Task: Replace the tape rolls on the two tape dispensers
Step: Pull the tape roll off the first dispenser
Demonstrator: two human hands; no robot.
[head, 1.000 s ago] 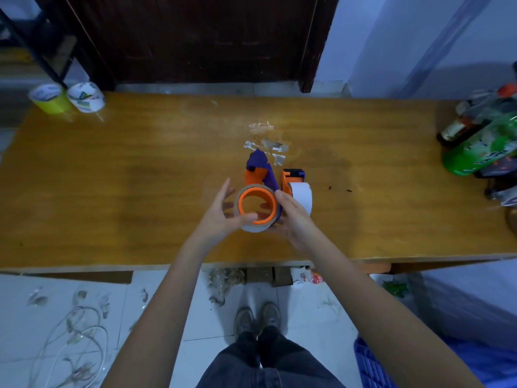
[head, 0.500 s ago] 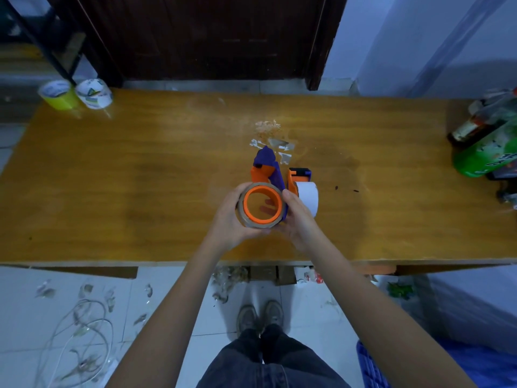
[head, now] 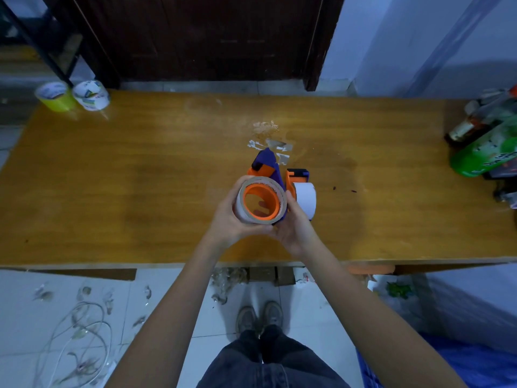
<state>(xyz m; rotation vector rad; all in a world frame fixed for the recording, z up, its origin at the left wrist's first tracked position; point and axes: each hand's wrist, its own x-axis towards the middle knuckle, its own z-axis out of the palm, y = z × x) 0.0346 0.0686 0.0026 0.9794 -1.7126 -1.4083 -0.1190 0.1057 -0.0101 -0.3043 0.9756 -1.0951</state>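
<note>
An orange-and-purple tape dispenser (head: 267, 166) is held above the wooden table (head: 140, 191), near its front middle. A nearly spent tape roll (head: 242, 212) sits on its orange hub. My left hand (head: 232, 222) is wrapped around that roll from the left. My right hand (head: 293, 225) grips the dispenser body from the right. A second orange dispenser (head: 298, 176) carrying a full white roll (head: 306, 198) stands on the table just behind my right hand. A yellow tape roll (head: 54, 96) and a white printed roll (head: 91, 95) stand at the far left corner.
Torn tape scraps (head: 270, 144) lie just beyond the dispensers. Bottles, one green (head: 486, 152), crowd the table's right end. A dark door stands behind the table. Tape scraps and white wire (head: 78, 337) litter the tiled floor by my feet.
My left hand went from open beside the roll to closed around it. The roll has tilted and slid a little left on the hub. The right hand kept its grip.
</note>
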